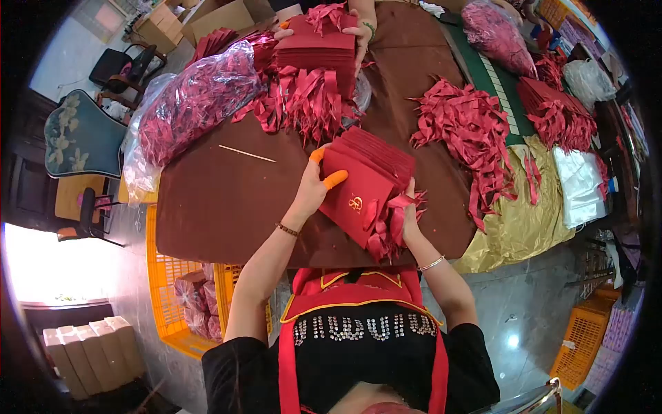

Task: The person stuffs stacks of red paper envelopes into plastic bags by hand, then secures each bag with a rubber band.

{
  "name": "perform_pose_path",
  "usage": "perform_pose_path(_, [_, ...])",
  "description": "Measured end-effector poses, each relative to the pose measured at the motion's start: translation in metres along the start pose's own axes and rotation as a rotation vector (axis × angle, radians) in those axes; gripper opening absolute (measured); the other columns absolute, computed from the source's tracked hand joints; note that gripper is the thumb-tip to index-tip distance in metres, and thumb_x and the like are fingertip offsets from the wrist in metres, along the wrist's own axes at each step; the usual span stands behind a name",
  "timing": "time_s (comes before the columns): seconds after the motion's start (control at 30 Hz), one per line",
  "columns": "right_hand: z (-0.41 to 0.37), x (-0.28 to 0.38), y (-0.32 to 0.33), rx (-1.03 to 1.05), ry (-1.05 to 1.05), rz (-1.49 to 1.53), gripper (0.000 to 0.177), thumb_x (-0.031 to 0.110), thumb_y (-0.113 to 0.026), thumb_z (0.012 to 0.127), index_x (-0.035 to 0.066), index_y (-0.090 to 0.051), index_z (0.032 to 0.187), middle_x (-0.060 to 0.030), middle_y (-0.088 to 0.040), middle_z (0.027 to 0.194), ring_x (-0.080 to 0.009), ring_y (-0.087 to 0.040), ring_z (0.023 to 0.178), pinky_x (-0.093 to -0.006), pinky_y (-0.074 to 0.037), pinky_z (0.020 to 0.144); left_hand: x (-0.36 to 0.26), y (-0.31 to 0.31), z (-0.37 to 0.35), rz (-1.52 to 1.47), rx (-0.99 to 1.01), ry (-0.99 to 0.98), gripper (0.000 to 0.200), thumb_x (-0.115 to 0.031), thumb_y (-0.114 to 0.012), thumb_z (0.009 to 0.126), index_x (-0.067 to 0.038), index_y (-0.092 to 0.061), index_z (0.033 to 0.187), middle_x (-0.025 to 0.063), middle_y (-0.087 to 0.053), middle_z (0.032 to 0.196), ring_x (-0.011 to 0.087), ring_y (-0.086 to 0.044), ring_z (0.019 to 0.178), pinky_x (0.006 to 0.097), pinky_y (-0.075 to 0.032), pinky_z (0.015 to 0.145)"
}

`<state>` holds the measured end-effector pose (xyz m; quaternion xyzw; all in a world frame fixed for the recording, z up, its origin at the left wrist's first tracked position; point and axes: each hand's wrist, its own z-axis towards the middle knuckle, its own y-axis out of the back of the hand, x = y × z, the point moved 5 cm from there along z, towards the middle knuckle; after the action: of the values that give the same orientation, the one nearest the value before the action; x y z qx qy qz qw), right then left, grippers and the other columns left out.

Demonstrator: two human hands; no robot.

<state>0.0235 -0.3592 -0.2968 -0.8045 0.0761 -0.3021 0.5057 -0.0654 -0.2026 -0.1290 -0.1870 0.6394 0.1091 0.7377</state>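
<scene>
Between my two hands is a stack of red paper gift bags (pixel 355 186), tilted, with red ribbon handles bunched at its lower right. A small gold logo shows on the front bag. My left hand (pixel 316 185), with orange finger cots on thumb and a finger, grips the stack's left edge. My right hand (pixel 409 214) is closed round the right end by the ribbons; its fingers are partly hidden behind them. Just beyond, another person's hands (pixel 363 34) hold a second stack of red bags (pixel 316 52) with ribbons hanging down.
A brown-covered table (pixel 221 214) lies under the work, with a thin stick (pixel 247 153) on it. Plastic-wrapped red ribbons (pixel 200 96) lie at left, a loose ribbon pile (pixel 462 121) at right. Gold wrapping (pixel 527 221) hangs over the right edge. A yellow crate (pixel 162 297) stands below.
</scene>
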Motion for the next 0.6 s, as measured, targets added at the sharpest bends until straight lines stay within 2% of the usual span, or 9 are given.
perform_pose_path(0.03, [0.009, -0.003, 0.028, -0.066, 0.127, -0.263, 0.055, 0.037, -0.031, 0.091, 0.006, -0.016, 0.133, -0.0098, -0.033, 0.132, -0.0225, -0.035, 0.12, -0.0337, -0.023, 0.103, 0.005, 0.003, -0.001, 0.013, -0.01, -0.005, 0.058, -0.001, -0.063, 0.074, -0.001, -0.032, 0.123, 0.0076, -0.045, 0.117, 0.0152, -0.043, 0.109, 0.0288, -0.034, 0.094])
perform_pose_path(0.07, [-0.003, -0.002, 0.018, -0.069, 0.13, -0.262, 0.055, 0.037, -0.031, 0.091, 0.006, -0.016, 0.133, -0.0098, -0.033, 0.132, -0.0225, -0.035, 0.12, -0.0337, -0.023, 0.103, 0.008, 0.005, -0.001, 0.027, -0.021, -0.009, 0.059, -0.001, -0.063, 0.074, -0.001, -0.032, 0.123, 0.0078, -0.045, 0.117, 0.0153, -0.043, 0.109, 0.0288, -0.034, 0.094])
perform_pose_path(0.13, [-0.039, 0.021, -0.031, -0.084, 0.416, -0.684, 0.076, 0.058, -0.026, 0.084, 0.001, -0.02, 0.134, -0.0102, -0.017, 0.14, -0.0254, -0.024, 0.127, -0.0345, -0.022, 0.104, 0.01, 0.006, -0.001, 0.008, -0.014, -0.016, 0.059, -0.002, -0.064, 0.074, -0.001, -0.032, 0.123, 0.0087, -0.042, 0.12, 0.0157, -0.041, 0.111, 0.0292, -0.032, 0.095])
perform_pose_path(0.17, [-0.033, 0.016, -0.018, -0.088, 0.416, -0.685, 0.076, 0.058, -0.026, 0.084, 0.001, -0.02, 0.134, -0.0102, -0.017, 0.14, -0.0254, -0.024, 0.127, -0.0345, -0.022, 0.104, 0.011, 0.006, -0.001, -0.011, -0.01, -0.024, 0.059, -0.003, -0.064, 0.074, -0.001, -0.032, 0.123, 0.0095, -0.039, 0.123, 0.0162, -0.039, 0.112, 0.0296, -0.031, 0.096])
perform_pose_path(0.23, [-0.02, 0.006, -0.005, 0.153, 0.525, -0.839, 0.088, 0.067, -0.028, 0.079, 0.004, -0.006, 0.136, -0.0134, -0.013, 0.141, -0.0259, -0.019, 0.128, -0.0349, -0.018, 0.105, 0.017, 0.01, 0.001, 0.066, -0.006, -0.06, 0.06, -0.005, -0.065, 0.074, -0.002, -0.031, 0.123, 0.0107, -0.034, 0.127, 0.0176, -0.036, 0.115, 0.0306, -0.029, 0.098])
perform_pose_path(0.37, [-0.014, 0.01, -0.001, 0.1, 0.383, -0.685, 0.082, 0.061, -0.03, 0.081, 0.004, -0.007, 0.136, -0.013, -0.015, 0.14, -0.025, -0.021, 0.127, -0.035, -0.02, 0.103, 0.024, 0.015, 0.004, 0.248, 0.037, -0.089, 0.063, -0.01, -0.068, 0.073, -0.003, -0.028, 0.122, 0.0146, -0.022, 0.134, 0.0221, -0.027, 0.122, 0.0337, -0.023, 0.102])
perform_pose_path(0.5, [-0.013, 0.015, -0.026, 0.053, 0.186, -0.478, 0.076, 0.054, -0.033, 0.085, 0.004, -0.009, 0.136, -0.0125, -0.018, 0.139, -0.0239, -0.024, 0.126, -0.035, -0.024, 0.102, 0.033, 0.019, 0.007, 0.291, 0.007, -0.137, 0.066, -0.011, -0.068, 0.072, -0.004, -0.025, 0.122, 0.0166, -0.022, 0.134, 0.0242, -0.025, 0.123, 0.0348, -0.022, 0.102])
perform_pose_path(0.6, [-0.02, 0.023, -0.051, 0.015, 0.039, -0.325, 0.071, 0.048, -0.036, 0.087, 0.004, -0.01, 0.136, -0.012, -0.02, 0.138, -0.023, -0.025, 0.126, -0.0351, -0.026, 0.1, 0.032, 0.017, 0.009, 0.391, -0.004, -0.229, 0.075, -0.008, -0.069, 0.071, -0.005, -0.019, 0.127, 0.0173, -0.026, 0.132, 0.0242, -0.029, 0.121, 0.0355, -0.024, 0.101])
